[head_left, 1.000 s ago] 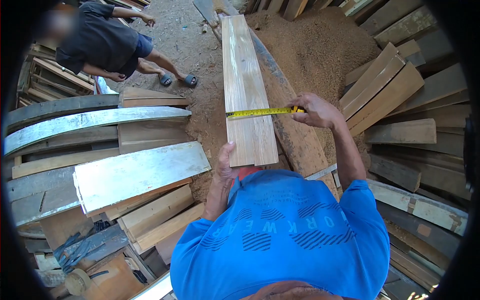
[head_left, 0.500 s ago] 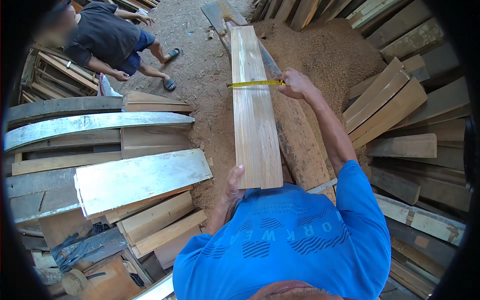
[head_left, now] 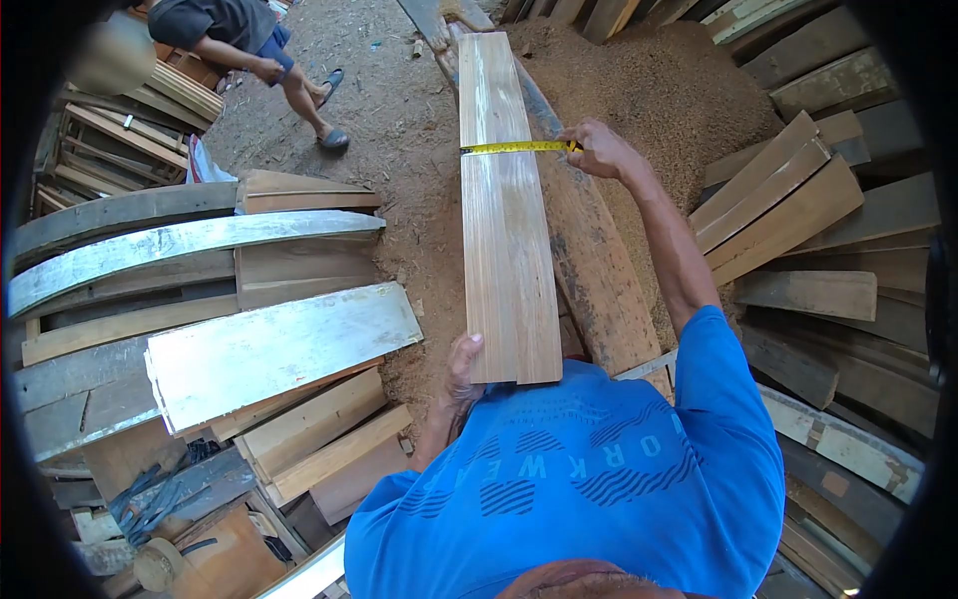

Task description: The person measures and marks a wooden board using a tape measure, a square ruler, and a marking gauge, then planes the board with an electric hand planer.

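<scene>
A long pale wooden board point(head_left: 507, 250) stretches away from my chest, with a lengthwise seam and an uneven near end. My left hand point(head_left: 463, 369) grips its near left edge, thumb on top and fingers hidden beneath. Across the board's upper part lies a yellow tape measure point(head_left: 514, 148), its end at the left edge. My right hand point(head_left: 597, 150) is closed on the tape just beyond the board's right edge; the case, if there, is hidden in the fingers. Under and beside the board runs a thick, worn plank point(head_left: 599, 270).
Stacked planks point(head_left: 299, 424) and a white-painted board point(head_left: 284, 354) lie on the left. More timber point(head_left: 778, 205) leans on the right. Sawdust point(head_left: 639, 95) is heaped beyond the plank. Another person point(head_left: 225, 40) stands at the upper left.
The tape and my right hand sit slightly higher in view, while the board's near end appears slightly lower. The other person has shifted up and left, partly out of view.
</scene>
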Demonstrator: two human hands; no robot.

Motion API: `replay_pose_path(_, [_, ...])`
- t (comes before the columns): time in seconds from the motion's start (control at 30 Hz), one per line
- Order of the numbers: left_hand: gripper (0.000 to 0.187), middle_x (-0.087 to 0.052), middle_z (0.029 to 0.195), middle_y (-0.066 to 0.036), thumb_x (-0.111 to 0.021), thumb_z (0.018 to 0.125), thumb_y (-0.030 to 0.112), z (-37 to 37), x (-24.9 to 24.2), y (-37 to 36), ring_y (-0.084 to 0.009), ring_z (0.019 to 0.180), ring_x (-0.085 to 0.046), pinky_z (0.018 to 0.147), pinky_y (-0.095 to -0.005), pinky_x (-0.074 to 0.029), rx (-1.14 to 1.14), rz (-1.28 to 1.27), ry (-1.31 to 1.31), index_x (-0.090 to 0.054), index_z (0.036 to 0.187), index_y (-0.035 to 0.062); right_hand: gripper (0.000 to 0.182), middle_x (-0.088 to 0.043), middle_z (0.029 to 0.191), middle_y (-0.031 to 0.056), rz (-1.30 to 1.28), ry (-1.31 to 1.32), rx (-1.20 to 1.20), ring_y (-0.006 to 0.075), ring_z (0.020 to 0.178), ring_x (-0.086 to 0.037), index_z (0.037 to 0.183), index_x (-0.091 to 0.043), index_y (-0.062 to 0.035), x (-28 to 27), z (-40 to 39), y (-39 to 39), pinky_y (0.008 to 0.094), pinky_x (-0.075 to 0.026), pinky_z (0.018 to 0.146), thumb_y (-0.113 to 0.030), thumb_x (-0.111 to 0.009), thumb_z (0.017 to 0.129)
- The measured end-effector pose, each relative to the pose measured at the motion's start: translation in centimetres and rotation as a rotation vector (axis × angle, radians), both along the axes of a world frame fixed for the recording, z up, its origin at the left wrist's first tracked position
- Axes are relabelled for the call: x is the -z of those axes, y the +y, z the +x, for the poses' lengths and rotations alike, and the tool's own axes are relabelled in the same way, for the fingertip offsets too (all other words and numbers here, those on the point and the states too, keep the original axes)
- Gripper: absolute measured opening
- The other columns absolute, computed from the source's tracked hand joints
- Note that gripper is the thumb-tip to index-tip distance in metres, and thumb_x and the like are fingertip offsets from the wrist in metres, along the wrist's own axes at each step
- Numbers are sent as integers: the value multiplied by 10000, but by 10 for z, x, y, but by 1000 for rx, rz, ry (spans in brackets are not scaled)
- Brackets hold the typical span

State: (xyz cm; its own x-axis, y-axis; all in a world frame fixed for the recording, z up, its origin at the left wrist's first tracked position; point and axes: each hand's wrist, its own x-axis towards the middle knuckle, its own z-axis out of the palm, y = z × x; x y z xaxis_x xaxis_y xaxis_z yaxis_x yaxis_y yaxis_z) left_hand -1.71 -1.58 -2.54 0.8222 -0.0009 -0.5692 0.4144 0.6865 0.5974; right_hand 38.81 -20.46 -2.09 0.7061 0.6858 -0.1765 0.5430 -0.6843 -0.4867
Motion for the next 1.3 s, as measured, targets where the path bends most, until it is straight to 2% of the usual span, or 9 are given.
replay_pose_path(0.17, [797, -579, 1286, -243, -627, 869, 452, 2, -4, -2, -314, 1167, -608, 979, -441, -506, -2, 6, 0, -409, 1409, -91, 471, -618, 1263, 186, -15, 5, 16, 331, 1192, -561, 1289, -677, -113, 0, -1, 0, 415, -445, 1049, -224, -690, 832])
replay_pose_path(0.37, [724, -599, 1303, -216, -534, 923, 451, 3, -6, -7, -284, 1179, -614, 997, -414, -497, -24, 27, -27, -445, 1397, -90, 461, -704, 1071, 216, 93, 42, 4, 338, 1012, -680, 1211, -716, -90, 8, -1, -4, 401, -537, 919, -267, -683, 786])
replay_pose_path(0.53, [690, -630, 1281, -180, -342, 1032, 531, -2, 13, -1, -275, 1157, -634, 1003, -435, -503, -132, -191, -121, -488, 1391, -39, 422, -723, 970, 191, 145, 119, -121, 226, 745, -665, 1194, -707, -16, -55, -83, -23, 373, -550, 680, -248, -591, 861])
replay_pose_path(0.63, [724, -643, 1275, -180, -278, 1051, 565, 0, 9, -5, -275, 1160, -641, 1015, -431, -503, -177, -164, -119, -519, 1372, -37, 416, -716, 977, 197, -37, 372, -100, 261, 761, -669, 1170, -713, -10, -96, -137, -38, 390, -553, 698, -240, -603, 841])
replay_pose_path(0.97, [811, -602, 1330, -206, -260, 1021, 651, 3, 6, -3, -332, 1203, -616, 996, -503, -520, -79, -136, -272, -474, 1413, -26, 481, -692, 957, 239, 63, 292, -135, 374, 909, -680, 1166, -711, -25, -94, -224, -70, 450, -535, 849, -295, -611, 781])
replay_pose_path(1.07, [815, -571, 1362, -214, -275, 1015, 657, 9, -4, -4, -353, 1233, -591, 1014, -529, -500, -11, -542, -392, -428, 1445, -18, 454, -687, 1118, 190, -37, 292, -104, 353, 1015, -642, 1212, -691, -57, -97, -225, -81, 453, -505, 925, -287, -621, 827])
replay_pose_path(1.17, [818, -545, 1389, -220, -285, 1013, 658, 15, -31, -14, -369, 1248, -576, 1035, -546, -478, 26, -66, -213, -386, 1470, -13, 462, -687, 1110, 193, 30, 215, -110, 349, 1026, -636, 1222, -691, -61, -98, -230, -90, 452, -499, 925, -309, -613, 840])
replay_pose_path(1.27, [809, -550, 1385, -218, -292, 1018, 648, 21, -30, -17, -357, 1263, -566, 1060, -536, -459, 45, -720, -440, -391, 1469, -17, 457, -678, 1051, 190, 31, 232, -95, 346, 1019, -625, 1222, -697, -72, -103, -229, -96, 452, -488, 927, -328, -616, 851])
replay_pose_path(1.3, [768, -572, 1356, -206, -301, 1029, 618, 22, -35, -20, -334, 1224, -596, 1012, -502, -500, 15, -571, -379, -409, 1453, -14, 455, -668, 1030, 184, 23, 213, -87, 343, 1014, -619, 1226, -695, -76, -107, -230, -97, 451, -486, 926, -326, -618, 854])
